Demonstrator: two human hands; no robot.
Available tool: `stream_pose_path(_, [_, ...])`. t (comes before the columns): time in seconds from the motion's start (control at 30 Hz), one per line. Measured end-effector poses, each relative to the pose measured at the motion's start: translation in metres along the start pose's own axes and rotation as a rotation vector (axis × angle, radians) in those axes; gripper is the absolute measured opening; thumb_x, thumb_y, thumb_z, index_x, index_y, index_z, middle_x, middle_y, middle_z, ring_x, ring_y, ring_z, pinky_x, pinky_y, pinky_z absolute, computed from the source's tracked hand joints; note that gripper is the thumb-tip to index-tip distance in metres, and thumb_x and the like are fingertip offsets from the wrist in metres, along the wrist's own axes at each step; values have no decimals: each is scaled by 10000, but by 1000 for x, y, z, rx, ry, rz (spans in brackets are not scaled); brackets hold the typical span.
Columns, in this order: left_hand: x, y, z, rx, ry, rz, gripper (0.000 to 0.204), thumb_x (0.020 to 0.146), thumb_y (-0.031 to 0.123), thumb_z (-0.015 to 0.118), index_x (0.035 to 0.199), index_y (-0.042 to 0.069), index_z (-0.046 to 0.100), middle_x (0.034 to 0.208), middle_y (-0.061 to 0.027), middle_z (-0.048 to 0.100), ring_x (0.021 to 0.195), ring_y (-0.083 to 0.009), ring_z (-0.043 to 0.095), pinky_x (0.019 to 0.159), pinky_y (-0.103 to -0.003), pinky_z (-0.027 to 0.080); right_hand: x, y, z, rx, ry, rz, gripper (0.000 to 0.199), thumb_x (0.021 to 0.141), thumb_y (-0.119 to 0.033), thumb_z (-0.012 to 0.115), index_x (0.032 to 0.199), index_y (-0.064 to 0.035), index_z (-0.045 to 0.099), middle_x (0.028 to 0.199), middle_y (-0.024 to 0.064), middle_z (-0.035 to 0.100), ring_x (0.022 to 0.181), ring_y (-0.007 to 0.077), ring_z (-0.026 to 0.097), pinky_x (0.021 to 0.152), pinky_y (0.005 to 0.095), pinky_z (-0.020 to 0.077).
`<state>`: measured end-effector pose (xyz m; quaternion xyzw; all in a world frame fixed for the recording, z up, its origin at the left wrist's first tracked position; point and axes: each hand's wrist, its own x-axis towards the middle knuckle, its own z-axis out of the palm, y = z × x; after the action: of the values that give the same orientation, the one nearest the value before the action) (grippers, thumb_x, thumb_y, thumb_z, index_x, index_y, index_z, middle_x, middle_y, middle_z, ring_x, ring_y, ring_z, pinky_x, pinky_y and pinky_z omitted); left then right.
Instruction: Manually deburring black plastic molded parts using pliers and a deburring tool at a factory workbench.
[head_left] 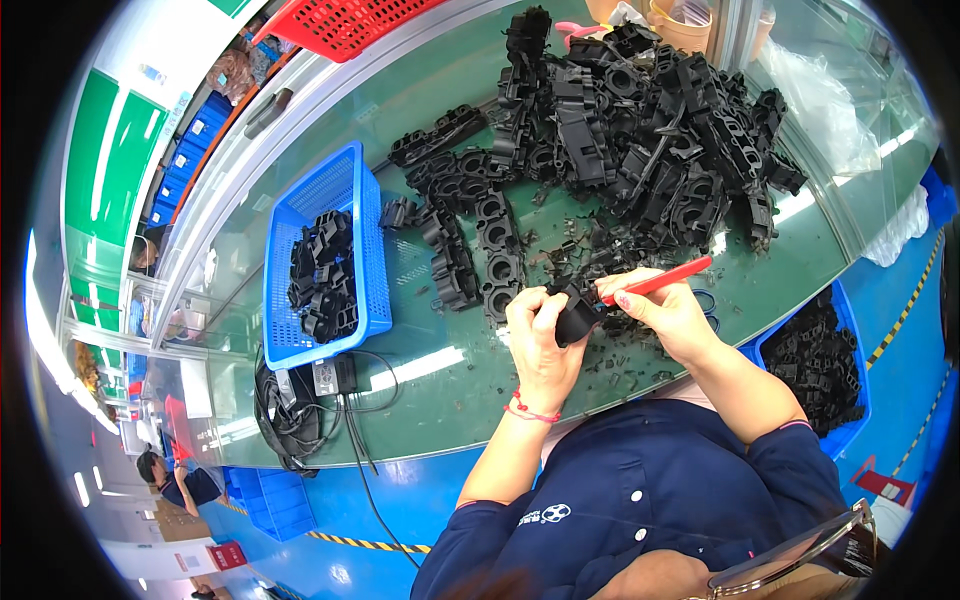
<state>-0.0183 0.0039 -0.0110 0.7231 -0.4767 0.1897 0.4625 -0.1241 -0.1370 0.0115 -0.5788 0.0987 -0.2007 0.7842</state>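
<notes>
My left hand (540,335), with a red cord bracelet at its wrist, is closed around a black moulded plastic part (576,318). In my right hand (662,308) is a slim tool with a red handle (675,277), gripped like a pen. The tool's front end points at the part, and my right fingertips are close beside it. Whether the tip touches is hidden. Both hands are above the near edge of the green table (420,395). Behind them lie small black scraps (600,262) and a large heap of black moulded parts (640,130).
A blue basket (375,265) with several black parts stands at left. Near it are a black power adapter (335,374) and coiled cables (285,410). At right, below the table, is a blue crate (858,400) of black parts. A red basket (340,25) stands at the back.
</notes>
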Motion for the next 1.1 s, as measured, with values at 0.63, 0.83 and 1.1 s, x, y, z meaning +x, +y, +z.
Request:
stream_pose_path(0.63, [-3, 10, -2, -153, -63, -68, 661, 569, -28, 779, 1128, 99, 450, 980, -121, 508, 937, -314, 523, 803, -403, 451, 29, -22, -28, -1097, 343, -1028, 296, 725, 116, 614, 980, -35, 607, 902, 86, 651, 878, 239, 632, 1073, 435, 259])
stream_pose_path(0.83, [-11, -2, -5, -1101, -52, -587, 664, 659, -53, 758, 1180, 107, 379, 1175, -120, 479, 1082, -285, 527, 937, -401, 442, 32, -63, -47, -730, 423, -771, 107, 876, -38, 561, 935, -26, 650, 997, 92, 668, 978, 224, 612, 1047, 437, 266])
stream_pose_path(1.1, [-10, -7, -3, -1609, -18, -940, 670, 771, 348, 727, 1285, 69, 400, 1270, -163, 504, 1219, -350, 452, 1007, -499, 396, 16, -49, -32, -649, 134, -476, 119, 807, -58, 649, 916, -26, 685, 859, 78, 627, 760, 170, 558, 806, 309, 411])
